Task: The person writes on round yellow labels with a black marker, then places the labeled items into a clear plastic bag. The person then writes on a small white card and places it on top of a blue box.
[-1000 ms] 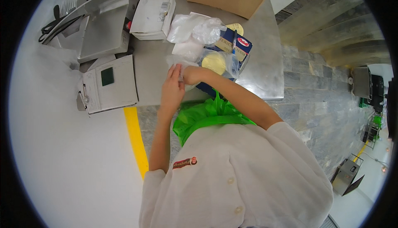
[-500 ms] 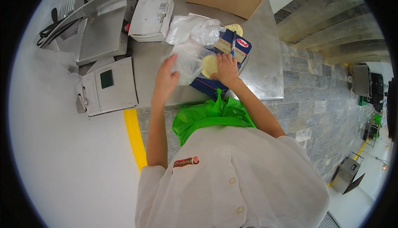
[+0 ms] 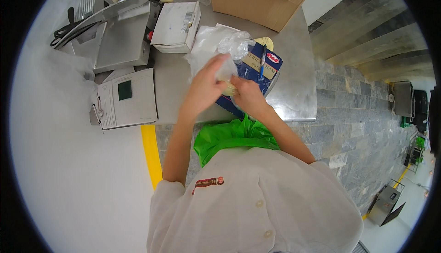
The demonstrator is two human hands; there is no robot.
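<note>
My left hand (image 3: 204, 86) is curved against a clear plastic bag (image 3: 228, 70), fingers and thumb on its film. My right hand (image 3: 249, 95) is closed at the bag's right side, on a pale yellow round disc (image 3: 228, 90) that shows through the plastic between my hands. Most of the disc is hidden by my fingers. Beneath lies a dark blue printed package (image 3: 274, 71), with a blue pen (image 3: 262, 64) resting on it. Another pale yellow disc (image 3: 264, 43) sits at the package's far edge. More crumpled clear plastic (image 3: 235, 44) lies just beyond my hands.
On the steel table (image 3: 294, 99) stand an open cardboard box (image 3: 257, 2) at the back and a white carton (image 3: 175, 25). A steel machine (image 3: 121, 37) with a slanted plate is at far left, near a clipboard (image 3: 138, 106) with papers. A green bag (image 3: 229, 136) is at my waist.
My left hand has moved right, toward my right hand, bringing the bag along. The disc, flat and plainly visible before, is now mostly covered by my fingers.
</note>
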